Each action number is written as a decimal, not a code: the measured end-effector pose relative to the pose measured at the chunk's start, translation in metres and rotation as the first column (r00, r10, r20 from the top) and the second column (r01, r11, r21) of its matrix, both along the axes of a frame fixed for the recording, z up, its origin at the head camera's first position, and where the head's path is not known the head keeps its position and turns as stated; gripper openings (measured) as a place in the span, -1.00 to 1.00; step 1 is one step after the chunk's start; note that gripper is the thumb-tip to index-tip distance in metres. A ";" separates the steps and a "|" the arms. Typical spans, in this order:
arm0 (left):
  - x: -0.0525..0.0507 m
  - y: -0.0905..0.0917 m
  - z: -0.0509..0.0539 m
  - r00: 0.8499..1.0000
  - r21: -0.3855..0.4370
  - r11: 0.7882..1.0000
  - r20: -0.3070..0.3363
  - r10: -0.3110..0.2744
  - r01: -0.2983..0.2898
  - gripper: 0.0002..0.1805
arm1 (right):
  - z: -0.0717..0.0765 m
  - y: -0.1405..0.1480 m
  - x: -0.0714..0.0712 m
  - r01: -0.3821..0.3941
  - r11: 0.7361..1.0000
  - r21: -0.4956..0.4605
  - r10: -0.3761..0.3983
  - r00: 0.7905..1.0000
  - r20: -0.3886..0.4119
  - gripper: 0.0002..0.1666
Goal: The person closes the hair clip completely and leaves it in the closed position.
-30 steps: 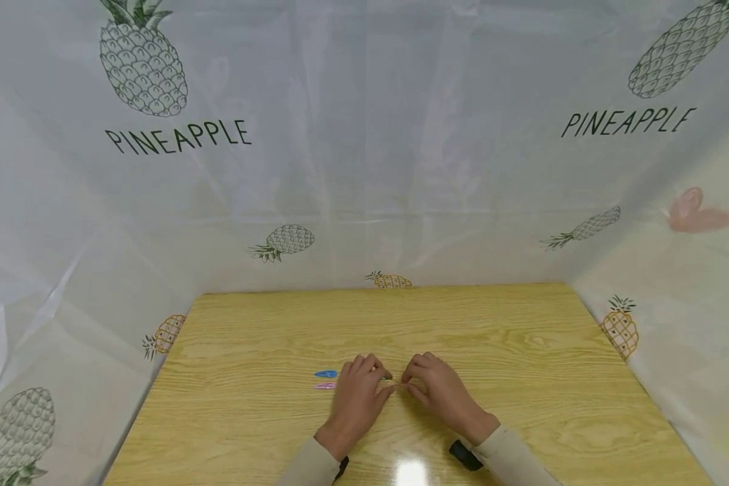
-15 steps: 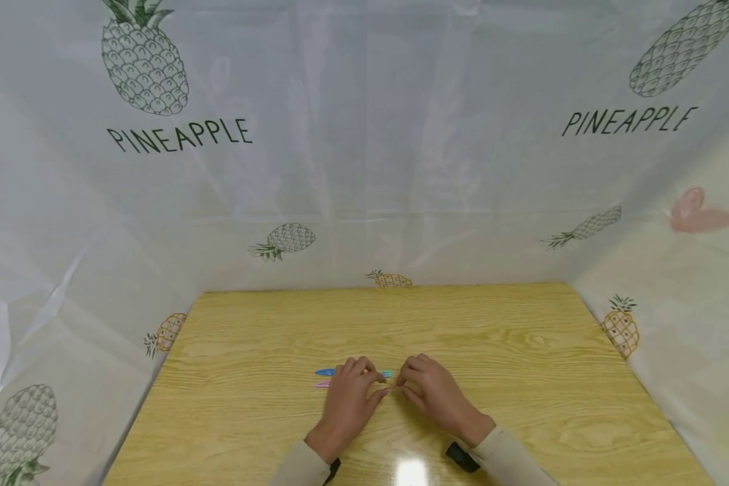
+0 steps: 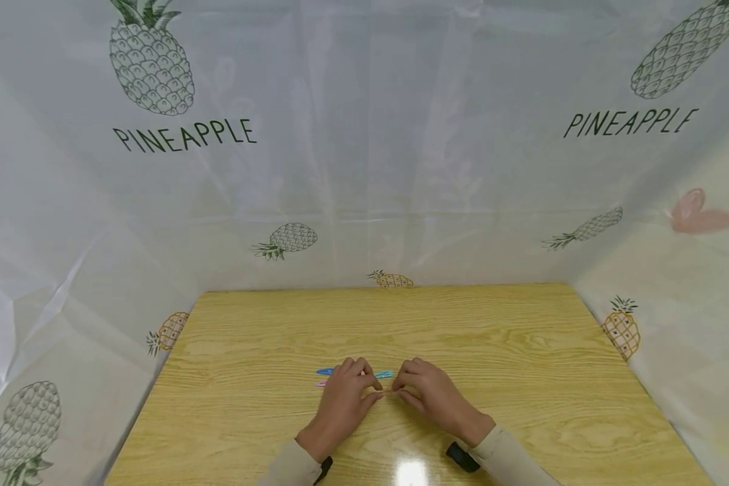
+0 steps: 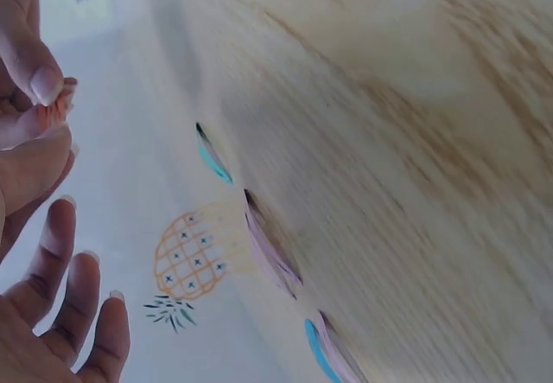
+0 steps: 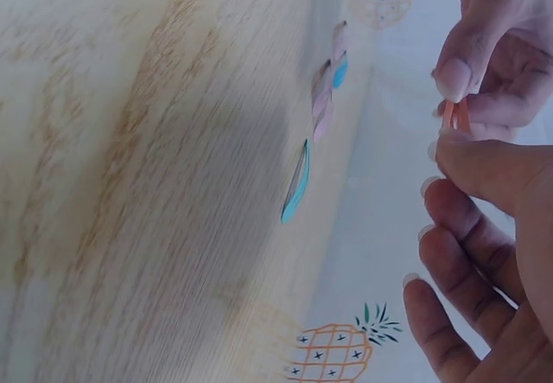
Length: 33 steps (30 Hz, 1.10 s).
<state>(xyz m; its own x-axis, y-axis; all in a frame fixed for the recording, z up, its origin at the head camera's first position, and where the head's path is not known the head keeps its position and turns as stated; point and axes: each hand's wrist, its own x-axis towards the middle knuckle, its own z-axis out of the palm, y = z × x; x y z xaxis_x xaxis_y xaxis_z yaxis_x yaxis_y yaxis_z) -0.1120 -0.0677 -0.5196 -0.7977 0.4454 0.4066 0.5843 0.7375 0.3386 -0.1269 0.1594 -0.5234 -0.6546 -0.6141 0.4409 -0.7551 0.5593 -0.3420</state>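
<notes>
A small orange hair clip [image 5: 455,117] is held up between both hands, over the table. My left hand [image 3: 340,399] pinches one end between thumb and finger. My right hand [image 3: 435,396] pinches the other end, its remaining fingers loosely bent. The fingertips hide much of the clip. On the table just beyond the hands lie a teal snap hair clip [image 3: 384,374], a blue clip [image 3: 325,371] and a pink clip [image 3: 321,384], the last two partly behind my left hand. In the left wrist view a second pink clip [image 4: 270,253] lies beside the teal one.
The wood-grain table [image 3: 498,337] extends around the hands. A white curtain [image 3: 401,169] printed with pineapples hangs along its back and both sides. A bright reflection shows on the tabletop near the front edge.
Both hands have shifted slightly left and toward the front, the left more, still pinching the orange hair clip. More of the teal clip has come into view between them.
</notes>
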 end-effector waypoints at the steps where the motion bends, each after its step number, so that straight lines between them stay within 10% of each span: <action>1: 0.000 -0.001 0.000 1.000 -0.003 1.000 0.007 -0.010 0.010 -0.85 | 0.000 0.000 0.000 -0.013 1.000 -0.002 0.013 1.000 0.001 -0.81; 17: 0.004 -0.011 0.003 0.987 0.022 0.991 0.091 -0.131 0.129 -0.86 | -0.003 0.002 0.002 -0.202 0.978 -0.046 0.201 0.979 -0.030 -0.89; 33: 0.000 -0.017 -0.002 0.962 0.006 0.966 -0.100 -0.255 0.257 -0.81 | 0.003 0.001 0.000 -0.278 0.960 -0.038 0.272 0.955 -0.115 -0.80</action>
<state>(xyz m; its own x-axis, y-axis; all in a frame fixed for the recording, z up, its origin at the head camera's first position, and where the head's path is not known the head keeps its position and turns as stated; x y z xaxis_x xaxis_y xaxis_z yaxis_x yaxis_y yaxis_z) -0.1117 -0.0844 -0.5212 -0.6138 0.6212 0.4873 0.7839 0.5526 0.2830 -0.1274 0.1607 -0.5205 -0.4102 -0.7376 0.5364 -0.9113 0.3080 -0.2734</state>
